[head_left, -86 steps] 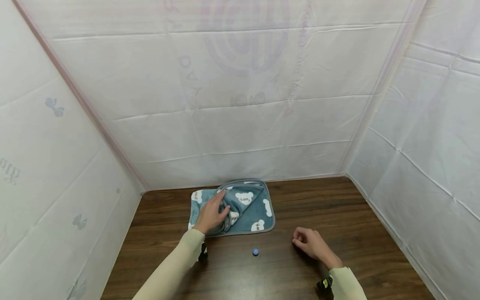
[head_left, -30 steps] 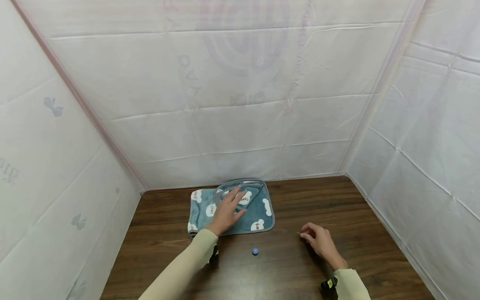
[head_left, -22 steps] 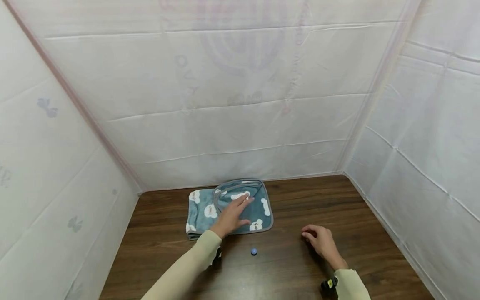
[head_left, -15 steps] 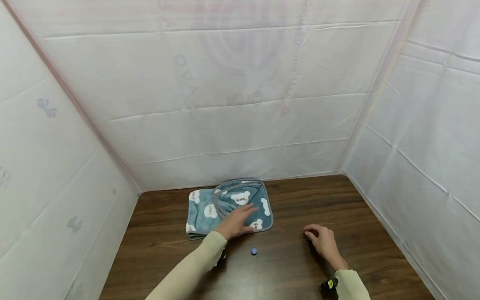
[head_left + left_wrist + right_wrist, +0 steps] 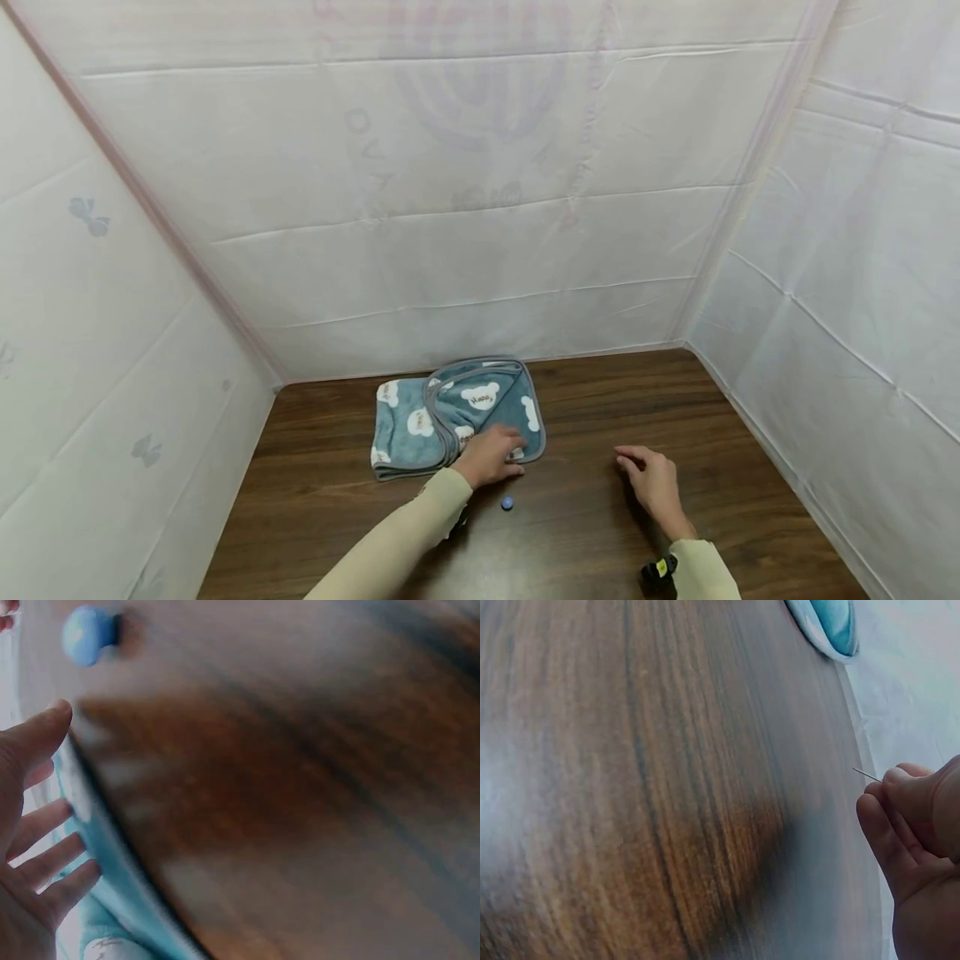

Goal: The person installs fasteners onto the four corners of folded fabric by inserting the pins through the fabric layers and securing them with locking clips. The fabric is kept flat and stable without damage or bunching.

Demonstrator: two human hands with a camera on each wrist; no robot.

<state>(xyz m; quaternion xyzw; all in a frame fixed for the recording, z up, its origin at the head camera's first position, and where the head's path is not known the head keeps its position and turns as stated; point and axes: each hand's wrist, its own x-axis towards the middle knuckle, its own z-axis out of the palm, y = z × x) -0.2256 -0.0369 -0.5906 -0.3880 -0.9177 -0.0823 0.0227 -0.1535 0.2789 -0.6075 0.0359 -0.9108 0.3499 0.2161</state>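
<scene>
My right hand (image 5: 651,485) pinches a thin needle (image 5: 866,775) between thumb and fingertip, over the table's right part. Its thin metal end sticks out past the fingertips in the right wrist view. My left hand (image 5: 491,454) is over the front edge of a folded blue-grey blanket (image 5: 405,429) with white bear prints, its fingers loosely spread and holding nothing. Whether the fingers touch the blanket I cannot tell. Just in front of the left hand, a small blue round-topped piece (image 5: 507,503) with a dark underside (image 5: 118,630) stands on the table.
The dark brown wooden table (image 5: 585,550) is closed in by white sheet walls (image 5: 480,250) at the back, left and right. The blanket lies near the back wall.
My left hand has moved right and towards me, from the blanket's middle to its front edge, near the blue piece. The right hand has shifted slightly right, still pinching the needle.
</scene>
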